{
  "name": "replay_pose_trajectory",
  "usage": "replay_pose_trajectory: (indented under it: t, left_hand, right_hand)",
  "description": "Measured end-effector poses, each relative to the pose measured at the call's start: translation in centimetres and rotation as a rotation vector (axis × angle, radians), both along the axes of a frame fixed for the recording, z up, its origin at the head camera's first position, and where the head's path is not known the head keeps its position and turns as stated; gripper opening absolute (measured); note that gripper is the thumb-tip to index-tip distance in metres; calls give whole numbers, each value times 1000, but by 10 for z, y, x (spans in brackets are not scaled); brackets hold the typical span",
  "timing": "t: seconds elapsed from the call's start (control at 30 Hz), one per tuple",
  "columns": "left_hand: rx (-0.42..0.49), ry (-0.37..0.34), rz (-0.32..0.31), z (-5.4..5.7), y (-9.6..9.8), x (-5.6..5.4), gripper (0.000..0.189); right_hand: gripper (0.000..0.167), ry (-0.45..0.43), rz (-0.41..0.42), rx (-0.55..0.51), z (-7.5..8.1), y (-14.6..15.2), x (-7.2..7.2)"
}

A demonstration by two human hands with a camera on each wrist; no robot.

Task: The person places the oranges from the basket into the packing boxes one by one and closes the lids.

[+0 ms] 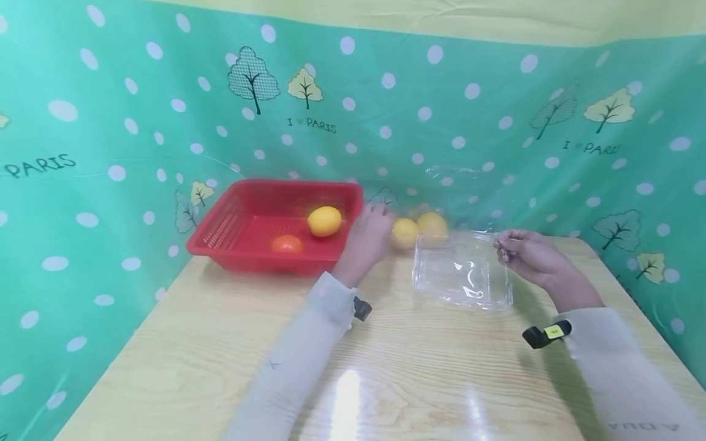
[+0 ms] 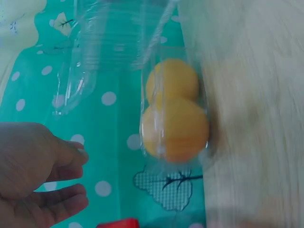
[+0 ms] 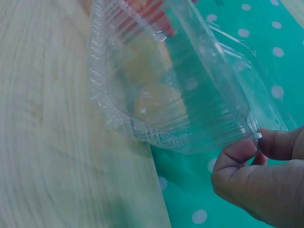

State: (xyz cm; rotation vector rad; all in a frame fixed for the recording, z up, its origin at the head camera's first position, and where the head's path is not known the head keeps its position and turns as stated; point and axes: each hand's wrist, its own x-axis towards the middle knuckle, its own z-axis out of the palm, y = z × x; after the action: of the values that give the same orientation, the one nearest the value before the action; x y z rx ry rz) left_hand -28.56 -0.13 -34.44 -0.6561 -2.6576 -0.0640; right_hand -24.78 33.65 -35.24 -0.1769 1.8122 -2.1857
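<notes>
My right hand (image 1: 529, 257) pinches the edge of a clear plastic clamshell box (image 3: 204, 128) between thumb and fingers. The box is tilted above the table, its lid raised at the back. My left hand (image 1: 368, 239) is beside the right end of a red basket (image 1: 220, 248); in the left wrist view its fingers are spread apart with nothing between them. Two round yellow-orange fruits (image 2: 176, 130) sit side by side by the back curtain, with clear plastic walls around them in the left wrist view. A yellow fruit (image 1: 324, 221) and an orange-red fruit (image 1: 287, 244) lie in the basket.
The light wooden table (image 1: 386, 361) reaches back to a green dotted curtain (image 1: 380, 110), which hangs close behind the basket and fruits. Each wrist wears a small black camera, such as the right one (image 1: 546, 334).
</notes>
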Motion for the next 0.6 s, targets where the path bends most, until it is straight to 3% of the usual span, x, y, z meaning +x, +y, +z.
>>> replay_pose_trajectory:
  t: [0.2,0.33,0.47,0.6]
  left_hand:
    - [15,42,-16,5,-16,2,29]
    - [-38,64,1,8,-30,3,30]
    - [-81,51,39,15,-45,4,28]
    - [-56,0,72,19,-60,3,34]
  right_hand:
    - [14,0,-3,46,-5,-16,-3]
    - [14,-20,-29,85,-7,-28,-6]
    - [12,-25,-47,120,-11,-38,-10]
    - [12,-24,-45,156,-17,-45,-13]
